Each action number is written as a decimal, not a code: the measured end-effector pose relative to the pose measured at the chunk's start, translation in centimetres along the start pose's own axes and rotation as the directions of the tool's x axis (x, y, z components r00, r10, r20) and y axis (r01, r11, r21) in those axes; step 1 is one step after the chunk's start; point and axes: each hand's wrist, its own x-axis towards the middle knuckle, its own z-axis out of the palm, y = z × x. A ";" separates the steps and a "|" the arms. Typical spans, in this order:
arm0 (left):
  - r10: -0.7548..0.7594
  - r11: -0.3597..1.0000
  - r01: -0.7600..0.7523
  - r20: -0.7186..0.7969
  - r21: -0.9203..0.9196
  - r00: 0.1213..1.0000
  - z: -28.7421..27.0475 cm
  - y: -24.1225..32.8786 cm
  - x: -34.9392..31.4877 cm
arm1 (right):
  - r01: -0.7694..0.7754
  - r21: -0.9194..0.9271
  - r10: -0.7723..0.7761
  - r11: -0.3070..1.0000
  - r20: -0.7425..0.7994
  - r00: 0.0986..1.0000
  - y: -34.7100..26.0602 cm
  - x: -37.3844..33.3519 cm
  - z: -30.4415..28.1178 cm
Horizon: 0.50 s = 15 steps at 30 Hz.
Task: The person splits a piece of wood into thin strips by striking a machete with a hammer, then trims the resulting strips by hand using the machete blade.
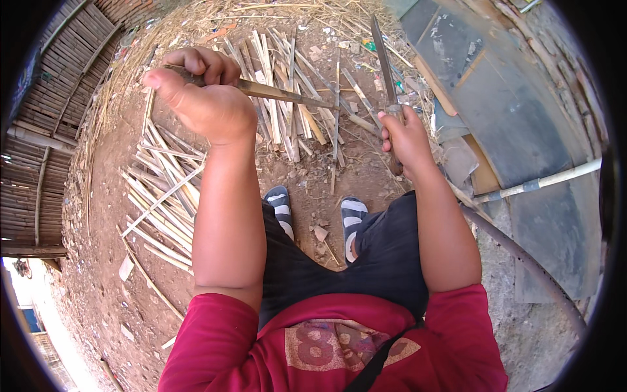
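Observation:
My left hand (212,98) is raised at the upper left, its fingers curled round one end of a split bamboo strip (281,93). The strip points right and slightly down, narrowing toward its far end. Over on the right, my right hand (411,140) grips the handle of a machete (383,55). Its long dark blade stands upward, pointing away from me. The strip's far end stops short of the blade, with a gap between them.
Split bamboo strips (279,127) lie in a loose pile ahead, with another pile (166,186) on the left. Dark flat sheets (522,108) and a pale pole (542,186) lie on the right. A bamboo slat wall (62,98) stands at the left. My feet in striped socks rest on dirt ground.

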 end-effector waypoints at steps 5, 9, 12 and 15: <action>-0.088 0.995 0.087 -0.017 -0.042 0.996 0.5 -1.0 -0.3 | 0.043 -0.131 -0.039 0.990 0.033 0.999 -0.9 -0.9 -0.6; -0.068 0.995 0.072 0.054 -0.075 0.996 0.0 -1.4 0.0 | 0.363 -0.358 -0.364 0.860 0.066 0.929 1.0 -0.9 0.0; -0.107 0.992 0.104 -0.035 -0.064 0.994 0.0 -0.8 1.0 | 0.460 -0.378 -0.420 0.803 0.189 0.888 -0.3 -2.5 1.4; 0.048 0.998 -0.050 -0.060 -0.028 0.997 1.1 -0.3 1.6 | 0.465 -0.382 -0.412 0.798 0.217 0.885 -0.8 -3.6 2.4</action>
